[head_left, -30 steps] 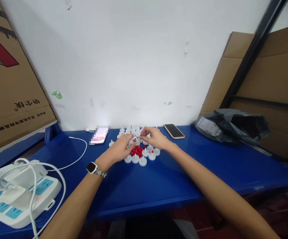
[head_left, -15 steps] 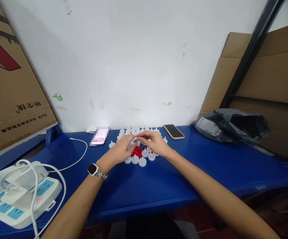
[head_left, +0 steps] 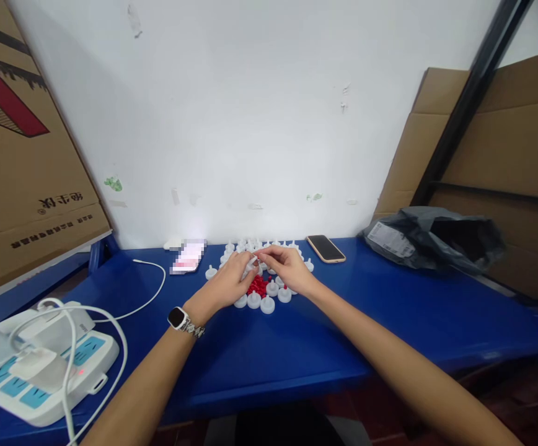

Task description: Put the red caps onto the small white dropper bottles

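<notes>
- The left hand [head_left: 227,284] and the right hand [head_left: 288,267] meet over a bunch of little white caps [head_left: 255,300] on the blue table [head_left: 297,347].
- The fingertips of both hands come together on one small white piece [head_left: 253,259]. It is too small to tell just what it is.
- The left hand pinches the piece, with its fingers curled in. The right hand's fingers bend down onto it from the other side.
- A small pile of red bits [head_left: 258,285] lies on the table between the two hands, with white caps all around it.
- The left wrist has a watch [head_left: 176,318] on it.
- A phone [head_left: 325,248] lies flat just to the right of the caps.
- A dark plastic bag [head_left: 436,238] sits far off on the right.
- A white power strip [head_left: 46,365] with a white cable [head_left: 150,291] sits at the left.
- A cardboard box [head_left: 22,155] leans at the left wall.
</notes>
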### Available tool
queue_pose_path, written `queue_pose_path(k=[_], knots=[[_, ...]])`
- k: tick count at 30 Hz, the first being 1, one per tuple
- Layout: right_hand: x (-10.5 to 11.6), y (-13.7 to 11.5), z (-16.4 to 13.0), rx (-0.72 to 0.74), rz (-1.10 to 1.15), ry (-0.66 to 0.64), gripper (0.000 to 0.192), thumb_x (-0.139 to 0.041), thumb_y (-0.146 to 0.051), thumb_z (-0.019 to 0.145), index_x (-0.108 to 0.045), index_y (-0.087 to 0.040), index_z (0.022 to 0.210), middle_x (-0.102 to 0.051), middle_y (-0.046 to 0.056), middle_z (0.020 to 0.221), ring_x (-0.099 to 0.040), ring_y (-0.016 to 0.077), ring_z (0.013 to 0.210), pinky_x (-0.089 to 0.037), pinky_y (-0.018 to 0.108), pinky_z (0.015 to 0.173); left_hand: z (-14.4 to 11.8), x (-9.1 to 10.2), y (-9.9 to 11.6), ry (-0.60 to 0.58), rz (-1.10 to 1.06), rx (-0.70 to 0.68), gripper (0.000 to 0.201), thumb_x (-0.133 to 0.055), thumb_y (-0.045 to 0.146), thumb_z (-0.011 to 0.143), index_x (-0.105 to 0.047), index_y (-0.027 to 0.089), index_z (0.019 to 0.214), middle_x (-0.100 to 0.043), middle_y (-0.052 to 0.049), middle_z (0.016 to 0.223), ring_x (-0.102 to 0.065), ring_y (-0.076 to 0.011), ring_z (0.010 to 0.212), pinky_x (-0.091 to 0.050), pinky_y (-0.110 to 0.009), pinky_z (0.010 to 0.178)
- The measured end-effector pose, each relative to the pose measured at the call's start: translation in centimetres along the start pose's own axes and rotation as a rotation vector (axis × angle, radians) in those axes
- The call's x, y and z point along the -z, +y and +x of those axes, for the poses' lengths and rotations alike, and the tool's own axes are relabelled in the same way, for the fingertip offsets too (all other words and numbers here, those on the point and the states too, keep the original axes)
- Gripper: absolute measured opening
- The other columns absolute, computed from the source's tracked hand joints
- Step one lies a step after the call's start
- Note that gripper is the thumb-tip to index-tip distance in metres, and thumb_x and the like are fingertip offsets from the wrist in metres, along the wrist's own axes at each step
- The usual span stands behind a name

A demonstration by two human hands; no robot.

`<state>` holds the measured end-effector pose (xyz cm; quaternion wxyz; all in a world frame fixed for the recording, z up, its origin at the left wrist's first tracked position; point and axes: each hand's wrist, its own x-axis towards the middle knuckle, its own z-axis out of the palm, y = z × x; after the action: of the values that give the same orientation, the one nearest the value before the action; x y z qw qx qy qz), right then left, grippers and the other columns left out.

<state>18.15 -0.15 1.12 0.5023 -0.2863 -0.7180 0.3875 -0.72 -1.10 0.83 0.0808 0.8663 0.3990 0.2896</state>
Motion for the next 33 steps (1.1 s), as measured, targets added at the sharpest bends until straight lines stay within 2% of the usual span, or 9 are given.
queue_pose_path(k=[8, 13, 19, 24, 28, 30, 33], knots=[[-0.2, 0.3, 0.2, -0.073, 0.241, 0.067, 0.035, -0.076, -0.05, 0.073, -0.058, -0.019, 0.076, -0.066, 0.0, 0.068, -0.055, 0.0117, 0.059, -0.045, 0.027, 0.059, 0.0, -0.1, 0.7, -0.006, 0.027, -0.035, 0.025, -0.034, 0.04, 0.1, -0.049, 0.02, 0.104, -0.054, -0.006, 0.093, -0.051, -0.0238, 0.089, -0.045, -0.042, 0.082], [-0.1, -0.2, 0.1, -0.058, 0.187, 0.022, 0.039, -0.075, -0.051, 0.074, -0.052, -0.02, 0.073, -0.062, -0.001, 0.065, -0.053, 0.0113, 0.057, -0.042, 0.026, 0.057, -0.2, 0.2, 1.2, -0.018, 0.031, -0.025, 0.027, -0.033, 0.042, 0.101, -0.048, 0.02, 0.105, -0.052, -0.007, 0.094, -0.052, -0.0239, 0.089, -0.045, -0.042, 0.08], [0.0, -0.4, 0.1, -0.023, 0.068, 0.033, 0.042, -0.071, -0.055, 0.076, -0.047, -0.021, 0.071, -0.055, -0.002, 0.062, -0.049, 0.0117, 0.057, -0.042, 0.027, 0.055, -0.3, 0.0, 1.3, -0.045, 0.013, -0.026, 0.032, -0.03, 0.043, 0.101, -0.046, 0.021, 0.116, -0.053, -0.008, 0.098, -0.053, -0.0252, 0.094, -0.047, -0.043, 0.083], [0.1, -0.3, 0.1, -0.013, 0.047, 0.017, 0.04, -0.069, -0.053, 0.077, -0.046, -0.021, 0.072, -0.054, -0.002, 0.064, -0.048, 0.0115, 0.058, -0.041, 0.026, 0.056, 0.0, -0.2, 1.5, -0.046, -0.05, -0.015, 0.035, -0.033, 0.043, 0.101, -0.045, 0.022, 0.126, -0.056, -0.01, 0.11, -0.056, -0.0252, 0.099, -0.048, -0.043, 0.087], [0.8, -0.1, 0.7, 0.028, 0.042, 0.049, 0.031, -0.067, -0.043, 0.08, -0.047, -0.02, 0.075, -0.055, -0.002, 0.066, -0.051, 0.012, 0.061, -0.041, 0.025, 0.057, 0.5, -0.2, 1.1, 0.019, -0.089, 0.007, 0.053, -0.045, 0.049, 0.096, -0.033, 0.023, 0.141, -0.051, -0.013, 0.128, -0.055, -0.0259, 0.109, -0.047, -0.042, 0.093], [1.6, 0.3, 1.0, 0.046, -0.017, 0.105, 0.026, -0.065, -0.039, 0.081, -0.048, -0.02, 0.076, -0.055, -0.002, 0.065, -0.051, 0.0118, 0.06, -0.039, 0.025, 0.057, 0.8, -0.1, 0.2, 0.063, -0.053, 0.02, 0.058, -0.051, 0.052, 0.092, -0.037, 0.022, 0.139, -0.054, -0.011, 0.125, -0.053, -0.0269, 0.111, -0.046, -0.043, 0.093], [2.7, 1.1, 1.2, 0.024, -0.193, 0.141, 0.017, -0.062, -0.032, 0.08, -0.05, -0.019, 0.076, -0.057, -0.002, 0.065, -0.051, 0.0116, 0.058, -0.039, 0.025, 0.057, 1.4, -0.1, -1.4, 0.075, 0.034, 0.038, 0.036, -0.042, 0.045, 0.097, -0.058, 0.02, 0.117, -0.061, -0.009, 0.105, -0.054, -0.0256, 0.102, -0.045, -0.042, 0.09]])
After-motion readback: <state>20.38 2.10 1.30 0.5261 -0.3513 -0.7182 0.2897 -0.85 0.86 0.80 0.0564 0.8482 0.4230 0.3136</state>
